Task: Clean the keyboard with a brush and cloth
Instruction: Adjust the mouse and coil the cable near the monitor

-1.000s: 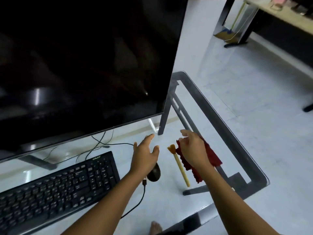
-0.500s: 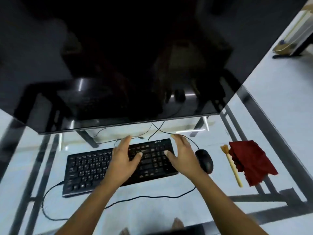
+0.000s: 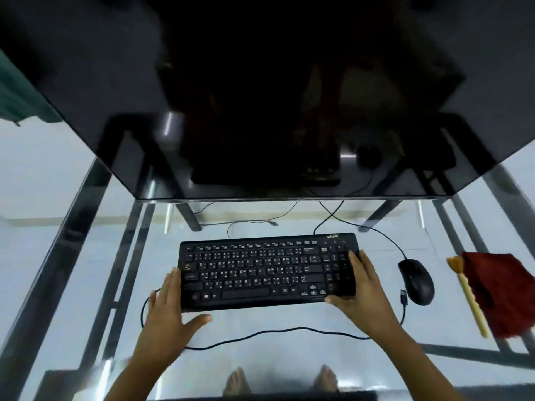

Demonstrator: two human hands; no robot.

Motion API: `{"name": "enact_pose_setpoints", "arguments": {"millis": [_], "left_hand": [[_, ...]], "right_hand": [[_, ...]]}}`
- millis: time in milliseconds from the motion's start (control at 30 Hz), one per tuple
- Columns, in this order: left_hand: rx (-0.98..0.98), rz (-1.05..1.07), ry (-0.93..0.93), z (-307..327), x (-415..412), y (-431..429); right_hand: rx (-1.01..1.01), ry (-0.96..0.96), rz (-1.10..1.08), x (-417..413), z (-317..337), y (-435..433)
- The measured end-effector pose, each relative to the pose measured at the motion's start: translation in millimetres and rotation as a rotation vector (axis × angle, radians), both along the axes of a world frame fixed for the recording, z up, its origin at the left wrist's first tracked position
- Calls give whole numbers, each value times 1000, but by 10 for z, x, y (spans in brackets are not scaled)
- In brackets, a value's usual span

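Observation:
A black keyboard (image 3: 260,273) lies flat on the glass desk (image 3: 86,285), in front of the monitor. My left hand (image 3: 168,311) grips its left end, fingers along the side and thumb at the front edge. My right hand (image 3: 367,293) grips the right end, fingers over the number pad and thumb at the front corner. A brush (image 3: 469,296) with a pale wooden handle and orange bristles lies at the far right, bristles away from me. A dark red cloth (image 3: 503,293) lies crumpled beside it, touching it on the right.
A large dark monitor (image 3: 260,96) overhangs the desk behind the keyboard. A black mouse (image 3: 417,280) sits between keyboard and brush. The keyboard's cable (image 3: 275,332) loops across the desk in front of it. My bare feet (image 3: 237,380) show through the glass.
My view swung left from the brush and cloth to the keyboard. Both hands moved from the cloth area to the keyboard, then spread out to its two ends.

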State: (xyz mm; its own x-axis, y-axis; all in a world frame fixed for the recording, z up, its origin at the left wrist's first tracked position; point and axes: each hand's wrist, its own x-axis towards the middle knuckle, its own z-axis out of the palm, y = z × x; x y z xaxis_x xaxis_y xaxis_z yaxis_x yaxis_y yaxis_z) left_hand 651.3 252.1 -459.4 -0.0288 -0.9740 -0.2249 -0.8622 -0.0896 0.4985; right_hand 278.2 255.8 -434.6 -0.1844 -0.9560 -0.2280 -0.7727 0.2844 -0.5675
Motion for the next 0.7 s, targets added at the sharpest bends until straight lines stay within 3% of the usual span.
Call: {"name": "enact_pose_setpoints", "arguments": {"millis": [133, 367, 500, 700], "left_hand": [[-68, -36, -103, -43, 91, -106], [-109, -50, -61, -31, 150, -581], [-87, 130, 63, 72, 51, -757], [-160, 303, 98, 35, -47, -877]], "right_hand": [[-27, 13, -17, 14, -51, -101], [-81, 77, -84, 64, -134, -454], [-133, 134, -196, 146, -180, -595], [-192, 89, -261, 209, -253, -717]]}}
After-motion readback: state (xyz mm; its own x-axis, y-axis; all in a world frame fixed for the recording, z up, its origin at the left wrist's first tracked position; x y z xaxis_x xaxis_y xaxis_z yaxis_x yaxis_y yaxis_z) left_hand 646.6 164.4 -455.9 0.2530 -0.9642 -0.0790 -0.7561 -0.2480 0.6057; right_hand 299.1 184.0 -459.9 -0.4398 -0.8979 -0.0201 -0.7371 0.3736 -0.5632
